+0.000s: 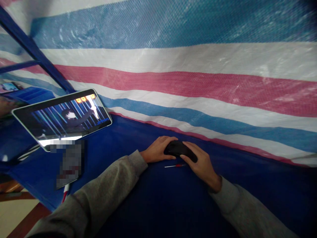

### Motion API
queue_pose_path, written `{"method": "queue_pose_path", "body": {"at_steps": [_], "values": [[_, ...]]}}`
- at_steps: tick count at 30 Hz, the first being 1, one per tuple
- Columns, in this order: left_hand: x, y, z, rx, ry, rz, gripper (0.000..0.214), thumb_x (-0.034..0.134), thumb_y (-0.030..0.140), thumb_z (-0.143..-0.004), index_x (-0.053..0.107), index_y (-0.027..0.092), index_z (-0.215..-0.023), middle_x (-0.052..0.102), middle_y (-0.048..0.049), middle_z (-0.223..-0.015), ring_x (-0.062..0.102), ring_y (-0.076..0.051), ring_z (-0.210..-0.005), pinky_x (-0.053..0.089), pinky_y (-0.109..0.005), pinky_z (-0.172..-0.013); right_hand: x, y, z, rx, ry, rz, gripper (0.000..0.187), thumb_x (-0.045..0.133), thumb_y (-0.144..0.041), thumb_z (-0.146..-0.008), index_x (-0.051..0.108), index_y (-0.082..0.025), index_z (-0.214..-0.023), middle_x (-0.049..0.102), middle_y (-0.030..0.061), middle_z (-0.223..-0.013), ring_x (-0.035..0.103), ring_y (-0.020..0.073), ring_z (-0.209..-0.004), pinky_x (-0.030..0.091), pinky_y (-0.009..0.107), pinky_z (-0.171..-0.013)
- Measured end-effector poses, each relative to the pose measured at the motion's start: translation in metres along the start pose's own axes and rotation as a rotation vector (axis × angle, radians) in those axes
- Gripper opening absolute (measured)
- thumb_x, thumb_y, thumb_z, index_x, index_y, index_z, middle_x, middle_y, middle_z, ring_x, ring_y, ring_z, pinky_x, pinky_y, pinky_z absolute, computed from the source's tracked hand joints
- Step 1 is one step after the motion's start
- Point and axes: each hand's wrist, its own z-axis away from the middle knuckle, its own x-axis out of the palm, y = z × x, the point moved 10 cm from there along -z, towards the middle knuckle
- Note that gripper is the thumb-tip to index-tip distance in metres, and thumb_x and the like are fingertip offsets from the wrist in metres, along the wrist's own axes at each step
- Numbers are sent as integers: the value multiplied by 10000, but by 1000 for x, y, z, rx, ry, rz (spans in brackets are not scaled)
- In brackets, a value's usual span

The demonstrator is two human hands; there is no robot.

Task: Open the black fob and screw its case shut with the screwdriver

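Between my two hands is a black computer mouse [178, 148], lying lengthwise from left to right over the blue surface. The fingers of my left hand [158, 149] close round its left end. My right hand [200, 161] grips the right end, thumb on the near side and fingers on the far side. A small screwdriver [175, 166] with a red handle and a thin metal shaft lies just below the mouse, its handle end close to my right thumb. The underside of the mouse is hidden.
A tablet [66, 119] playing a video leans at the left. Before it lies a blurred-out phone [70, 165] with a red and white cable [65, 191]. A striped plastic sheet [173, 81] hangs behind the blue surface [158, 205]. Part of a person [6, 106] shows at far left.
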Motion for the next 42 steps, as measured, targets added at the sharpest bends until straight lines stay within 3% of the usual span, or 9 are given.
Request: {"method": "queue_pose_path", "body": {"at_steps": [7, 12, 18, 31, 42], "values": [[-4, -6, 1, -34, 55, -40, 448, 490, 447, -964, 440, 249, -1363, 556, -68, -1329, 513, -215, -1238, 394, -380, -1075, -3, 11, -3, 83, 30, -33, 422, 502, -432, -927, 597, -227, -1283, 645, 106, -1265, 600, 258, -1173, 467, 460, -1029], [-11, -13, 1, -79, 138, -51, 361, 463, 369, -988, 472, 239, -1325, 582, -45, -1315, 537, -196, -1219, 410, -357, -1067, -6, 22, -2, 161, 65, -55, 434, 504, -438, -928, 592, -208, -1286, 635, 111, -1291, 594, 250, -1186, 453, 449, -1043], [-16, -18, 3, -142, 184, -58, 382, 432, 362, -1000, 440, 254, -1366, 651, -31, -1170, 594, -199, -1111, 453, -368, -1017, -10, 26, -1, 208, 109, -59, 430, 477, -434, -938, 593, -204, -1282, 633, 122, -1292, 595, 256, -1184, 466, 455, -1021], [-15, -21, 2, -102, 225, -73, 446, 434, 293, -998, 349, 244, -1433, 590, -64, -1283, 563, -207, -1174, 427, -393, -1049, -6, 19, -4, 101, 94, -9, 445, 392, -319, -979, 481, -222, -1403, 558, 118, -1347, 522, 231, -1244, 409, 456, -1074], [-20, -18, 2, -115, 245, -110, 436, 484, 332, -979, 407, 211, -1390, 630, -57, -1157, 569, -206, -1113, 407, -397, -1034, -4, 23, -2, 99, 100, 22, 373, 465, -318, -954, 593, -217, -1290, 549, 117, -1349, 525, 233, -1239, 418, 444, -1072]]}}
